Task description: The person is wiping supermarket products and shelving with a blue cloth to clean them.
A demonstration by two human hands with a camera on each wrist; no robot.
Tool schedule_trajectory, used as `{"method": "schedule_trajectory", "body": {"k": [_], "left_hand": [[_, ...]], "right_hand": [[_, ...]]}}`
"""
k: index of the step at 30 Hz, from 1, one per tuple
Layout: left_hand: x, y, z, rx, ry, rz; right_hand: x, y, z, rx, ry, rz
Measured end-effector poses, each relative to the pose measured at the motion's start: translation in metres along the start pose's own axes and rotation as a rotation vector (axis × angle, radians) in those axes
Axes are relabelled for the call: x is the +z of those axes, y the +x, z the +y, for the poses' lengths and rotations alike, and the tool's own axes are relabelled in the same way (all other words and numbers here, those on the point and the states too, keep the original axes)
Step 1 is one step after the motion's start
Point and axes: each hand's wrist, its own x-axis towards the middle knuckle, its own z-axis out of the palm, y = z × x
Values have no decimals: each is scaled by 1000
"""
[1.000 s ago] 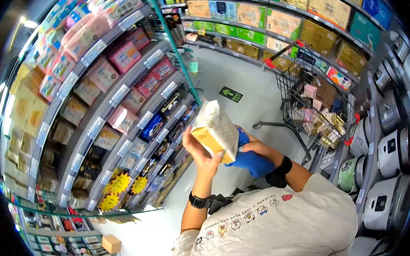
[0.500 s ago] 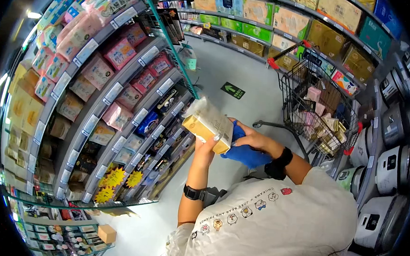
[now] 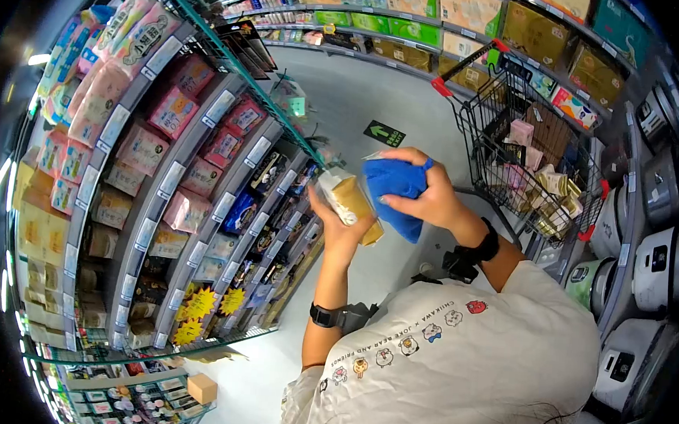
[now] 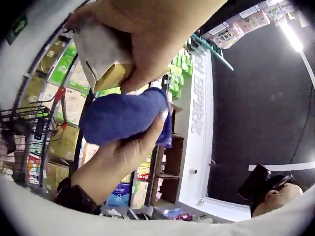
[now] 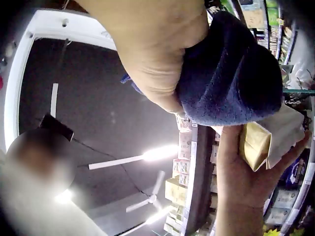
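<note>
My left hand (image 3: 337, 226) grips a yellow and white packet (image 3: 345, 199) from below, at chest height in front of the shelves. The same packet (image 4: 104, 59) shows in the left wrist view, and its yellow end (image 5: 257, 144) in the right wrist view. My right hand (image 3: 426, 197) holds a bunched blue cloth (image 3: 396, 188) pressed against the packet's right side. The cloth (image 4: 123, 115) sits under the fingers of the right hand (image 4: 129, 147). In the right wrist view the cloth (image 5: 231, 78) bulges out of the right hand (image 5: 157, 54), above the left hand (image 5: 241, 172).
Shelves of pink and tan packets (image 3: 172, 111) rise on my left. A black wire shopping cart (image 3: 538, 157) with red corners holds several goods on my right. Rice cookers (image 3: 655, 267) line the right shelf. Grey floor with a green arrow sign (image 3: 384, 133) lies ahead.
Both hands have risen and moved forward. The right hand brought the blue cloth up over the packet's side. The packet tilted, its yellow end now lower.
</note>
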Motion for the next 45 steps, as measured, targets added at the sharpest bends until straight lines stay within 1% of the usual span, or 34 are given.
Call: {"method": "schedule_trajectory", "body": {"k": [2,3,5,6,7,9,10,12,13,15,17,19,20,22,23,25,26,28,29,31,33,35,38,41,42,44,45], "left_hand": [[8,-1,3,-23,-10,-47],[8,-2,-2,1,54,-38],[1,3,-17,71,191,-16],[-3,3,-20,75,211,-15],[-3,2,-11,85,217,-28],[-11,3,-16,85,289,-41],[-10,4,-13,62,386,-5],[-11,3,-9,49,338,-12],[-11,3,-8,64,374,-21],[-13,3,-11,49,324,-69],[-15,5,-20,47,326,-76],[-11,3,-14,5,266,-97],[-9,2,-11,-16,226,-97],[-5,0,-8,-62,144,-94],[-6,-1,-10,-36,173,-101],[-9,-1,-16,15,234,-114],[-9,-2,-15,7,219,-125],[-6,-3,-11,-3,190,-149],[-5,-3,-9,-42,74,-177],[-6,-6,-6,-121,-157,-236],[-4,-6,-7,-149,-211,-314],[3,-12,3,-190,-295,-323],[-14,-12,-25,-303,-354,-541],[-10,-22,-12,-330,-295,-564],[-12,-20,-16,-354,-279,-599],[-17,-20,-23,-348,-302,-629],[-19,-20,-25,-342,-311,-646]], "right_hand": [[5,1,-4,-124,-154,-70],[9,0,4,-214,-249,-98],[14,-5,9,-197,-292,-166],[18,-9,15,-231,-333,-174],[23,-11,19,-277,-327,-168],[26,-12,21,-259,-280,-259],[25,-9,20,-256,-256,-293],[23,-7,16,-235,-205,-375],[21,-6,17,-210,-197,-407],[17,-4,18,-158,-181,-464],[15,-2,15,-137,-197,-479],[15,-5,13,-131,-226,-482],[15,-7,13,-60,-247,-520],[13,-7,7,-91,-270,-464],[12,-7,5,-107,-280,-438],[12,-9,8,-105,-261,-445],[12,-10,11,-103,-250,-450],[12,-15,16,-106,-176,-389],[11,-17,19,-109,-139,-357],[12,-21,20,-174,-94,-195],[11,-24,17,-258,-109,-14],[8,-26,15,-241,-101,42],[8,-28,18,-232,-113,156],[9,-31,30,-93,-103,250],[9,-31,29,-91,-145,251],[9,-31,26,-93,-229,255],[9,-29,23,-85,-213,272]]}}
